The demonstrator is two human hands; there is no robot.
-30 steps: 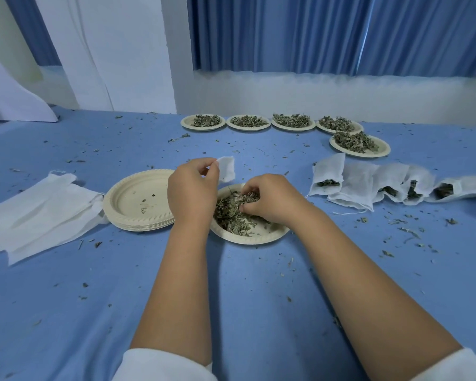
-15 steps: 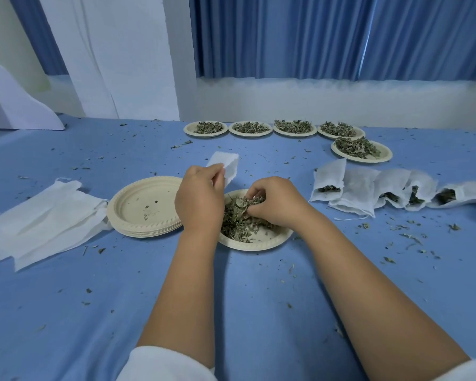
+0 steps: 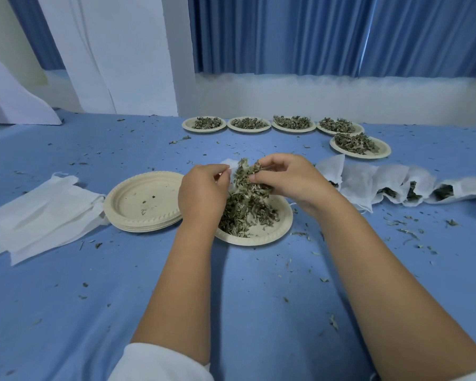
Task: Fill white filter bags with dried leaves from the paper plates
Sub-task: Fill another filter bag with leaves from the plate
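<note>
A paper plate (image 3: 272, 234) with a heap of dried leaves (image 3: 248, 213) lies in front of me on the blue cloth. My right hand (image 3: 289, 178) grips a clump of dried leaves (image 3: 246, 174) lifted above the plate. My left hand (image 3: 201, 191) pinches a white filter bag (image 3: 230, 163), mostly hidden behind the hand and the clump. The clump sits right at the bag.
A stack of empty paper plates (image 3: 143, 202) stands left of the plate, with a pile of flat filter bags (image 3: 39, 215) further left. Filled bags (image 3: 382, 185) lie in a row at right. Several plates of leaves (image 3: 360, 146) line the back. Leaf crumbs litter the cloth.
My right hand has risen from the plate with a clump of leaves and brought it up to the bag in my left hand.
</note>
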